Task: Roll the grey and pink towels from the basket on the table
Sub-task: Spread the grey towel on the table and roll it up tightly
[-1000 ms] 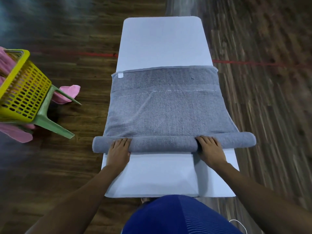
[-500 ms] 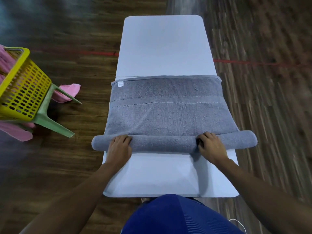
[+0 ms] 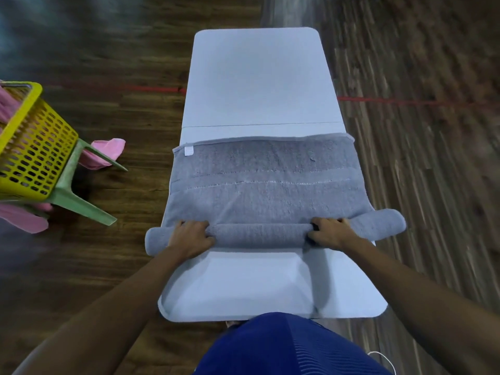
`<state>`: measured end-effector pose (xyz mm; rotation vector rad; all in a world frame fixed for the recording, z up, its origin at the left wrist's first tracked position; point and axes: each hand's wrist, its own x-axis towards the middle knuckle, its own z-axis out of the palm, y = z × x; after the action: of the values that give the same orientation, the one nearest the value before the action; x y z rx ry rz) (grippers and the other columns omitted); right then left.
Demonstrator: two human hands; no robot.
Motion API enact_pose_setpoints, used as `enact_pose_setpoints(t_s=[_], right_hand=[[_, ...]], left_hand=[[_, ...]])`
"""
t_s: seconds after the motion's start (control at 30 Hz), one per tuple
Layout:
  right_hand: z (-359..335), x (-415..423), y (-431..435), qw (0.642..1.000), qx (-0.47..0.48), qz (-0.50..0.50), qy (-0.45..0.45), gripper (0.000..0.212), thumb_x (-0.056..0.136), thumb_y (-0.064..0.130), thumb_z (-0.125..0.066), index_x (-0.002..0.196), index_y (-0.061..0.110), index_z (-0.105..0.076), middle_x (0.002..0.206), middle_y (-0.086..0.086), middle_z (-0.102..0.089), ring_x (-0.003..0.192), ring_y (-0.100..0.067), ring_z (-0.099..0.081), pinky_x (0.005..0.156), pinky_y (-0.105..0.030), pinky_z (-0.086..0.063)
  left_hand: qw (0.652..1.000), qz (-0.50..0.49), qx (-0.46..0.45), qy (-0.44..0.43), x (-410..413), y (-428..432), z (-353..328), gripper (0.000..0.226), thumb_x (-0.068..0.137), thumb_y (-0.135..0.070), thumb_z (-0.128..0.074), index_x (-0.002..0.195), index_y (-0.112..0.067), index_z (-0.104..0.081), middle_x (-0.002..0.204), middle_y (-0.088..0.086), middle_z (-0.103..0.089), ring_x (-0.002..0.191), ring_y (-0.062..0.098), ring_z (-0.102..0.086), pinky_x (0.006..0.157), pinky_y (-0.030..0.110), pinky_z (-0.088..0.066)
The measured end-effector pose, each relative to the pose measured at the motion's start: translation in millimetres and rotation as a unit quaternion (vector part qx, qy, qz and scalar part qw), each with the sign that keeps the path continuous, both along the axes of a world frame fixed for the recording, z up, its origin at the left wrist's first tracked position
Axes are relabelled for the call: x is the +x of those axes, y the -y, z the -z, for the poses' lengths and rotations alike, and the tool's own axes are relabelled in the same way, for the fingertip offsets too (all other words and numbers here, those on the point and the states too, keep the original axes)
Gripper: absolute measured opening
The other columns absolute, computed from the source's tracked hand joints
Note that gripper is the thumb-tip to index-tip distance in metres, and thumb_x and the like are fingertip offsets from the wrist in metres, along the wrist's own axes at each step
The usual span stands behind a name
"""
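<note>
Gripping the rolled near end of the grey towel [image 3: 267, 190], I curl the fingers of my left hand [image 3: 190, 235] and right hand [image 3: 331, 232] over it, spaced wide so it winds evenly along the white table [image 3: 257, 77]. Pink towels [image 3: 107, 154] wait by the yellow basket [image 3: 29, 142] on my left.

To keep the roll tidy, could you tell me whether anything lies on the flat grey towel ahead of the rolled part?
Nothing visible does: the flat stretch of the grey terry towel lies bare up to its far edge.
</note>
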<state>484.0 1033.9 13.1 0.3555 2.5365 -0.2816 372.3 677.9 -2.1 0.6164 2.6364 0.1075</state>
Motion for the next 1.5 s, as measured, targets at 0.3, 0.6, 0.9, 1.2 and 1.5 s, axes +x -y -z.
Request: enact_pose_setpoints(t_s=[0.3, 0.6, 0.9, 1.2, 1.5], right_hand=[[18.2, 17.7, 3.4, 0.974, 0.021, 0.004, -0.225, 0.041, 0.086, 0.046, -0.051, 0.115, 0.019, -0.061, 0.118, -0.002, -0.062, 0.112, -0.027, -0.054, 0.095, -0.043, -0.037], [4.3, 7.2, -10.0, 0.999, -0.032, -0.025, -0.019, 0.048, 0.077, 0.043, -0.058, 0.123, 0.031, -0.054, 0.120, 0.002, -0.064, 0.113, -0.022, -0.055, 0.096, -0.038, -0.035], [16.5, 18.6, -13.0, 0.975, 0.046, 0.014, -0.216, 0.028, 0.083, 0.036, -0.057, 0.104, 0.018, -0.062, 0.106, -0.004, -0.060, 0.104, -0.031, -0.055, 0.081, -0.040, -0.038], [22.9, 33.0, -2.5, 0.985, 0.035, -0.054, -0.161, 0.053, 0.076, 0.029, -0.064, 0.128, 0.024, -0.055, 0.126, 0.000, -0.061, 0.119, -0.026, -0.054, 0.105, -0.040, -0.029], [5.0, 16.7, -10.1, 0.987, 0.057, 0.015, -0.151, 0.032, 0.083, 0.037, -0.059, 0.111, 0.022, -0.058, 0.114, -0.003, -0.059, 0.108, -0.028, -0.053, 0.091, -0.042, -0.034]], left_hand=[[0.987, 0.038, 0.091, -0.124, 11.1, -0.2, 9.3, 0.051, 0.077, -0.034, -0.045, 0.110, -0.003, -0.068, 0.103, 0.013, -0.070, 0.087, 0.033, -0.065, 0.079, 0.042, -0.053], [0.998, 0.035, 0.023, -0.043, 9.6, -4.8, 0.2, 0.027, 0.074, -0.034, -0.063, 0.096, -0.018, -0.064, 0.098, 0.006, -0.070, 0.091, 0.027, -0.063, 0.082, 0.036, -0.044], [0.980, 0.010, 0.133, -0.148, 13.9, 2.6, 6.1, 0.041, 0.079, -0.031, -0.043, 0.099, -0.006, -0.069, 0.097, 0.012, -0.068, 0.087, 0.033, -0.064, 0.075, 0.043, -0.052], [0.990, 0.029, 0.073, -0.119, 23.7, -0.1, 9.6, 0.037, 0.066, -0.017, -0.075, 0.101, -0.009, -0.068, 0.098, 0.012, -0.071, 0.089, 0.033, -0.066, 0.083, 0.047, -0.051], [0.985, -0.052, 0.116, -0.120, 13.2, 2.2, 6.8, 0.036, 0.080, -0.039, -0.039, 0.085, -0.013, -0.065, 0.084, 0.008, -0.067, 0.080, 0.028, -0.060, 0.076, 0.040, -0.046]])
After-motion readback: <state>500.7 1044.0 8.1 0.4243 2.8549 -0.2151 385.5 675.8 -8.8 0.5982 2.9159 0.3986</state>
